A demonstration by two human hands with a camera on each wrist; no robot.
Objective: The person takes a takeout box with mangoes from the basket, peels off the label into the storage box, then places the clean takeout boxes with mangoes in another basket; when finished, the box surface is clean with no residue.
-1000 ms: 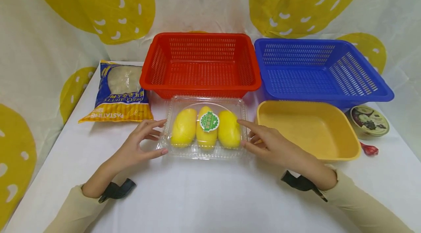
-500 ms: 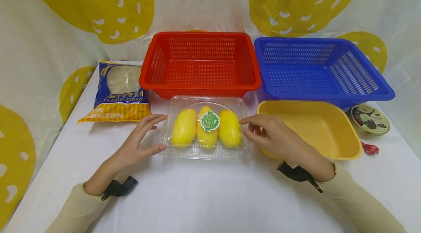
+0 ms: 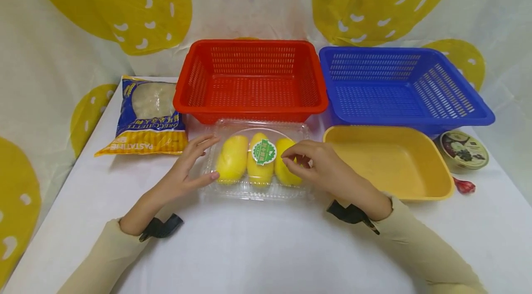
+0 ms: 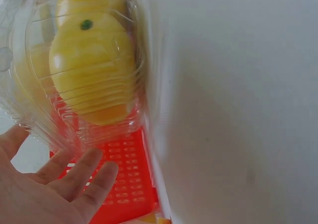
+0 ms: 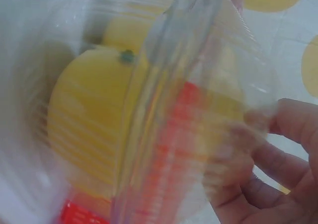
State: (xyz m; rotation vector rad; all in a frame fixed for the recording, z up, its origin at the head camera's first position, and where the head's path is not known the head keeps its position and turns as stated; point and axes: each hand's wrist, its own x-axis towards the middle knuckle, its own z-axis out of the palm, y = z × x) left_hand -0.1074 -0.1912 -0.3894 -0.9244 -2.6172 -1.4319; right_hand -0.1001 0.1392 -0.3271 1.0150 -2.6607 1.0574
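A clear plastic box (image 3: 257, 192) with three yellow fruits (image 3: 232, 160) and a green round sticker (image 3: 263, 152) rests on the white table. At its left end is my left hand (image 3: 178, 171), thumb and fingers spread; the left wrist view shows the fingers (image 4: 82, 177) straight beside the box (image 4: 94, 65). My right hand (image 3: 328, 169) is over the box's right end with bent fingers and thumb drawn near each other, nothing visible between them. In the right wrist view the fingers (image 5: 278, 169) lie partly behind the blurred clear plastic; whether they touch it I cannot tell.
Behind the box stands a red basket (image 3: 249, 110), with a blue basket (image 3: 399, 121) to its right. A yellow tub (image 3: 386, 165) is right of the box, near a round lidded container (image 3: 463, 150) and a small red item (image 3: 464, 186). A pasta bag (image 3: 151, 121) lies left.
My right hand has moved left from the box's right edge to over the rightmost fruit. My left hand has shifted slightly right. The box looks nearly unmoved.
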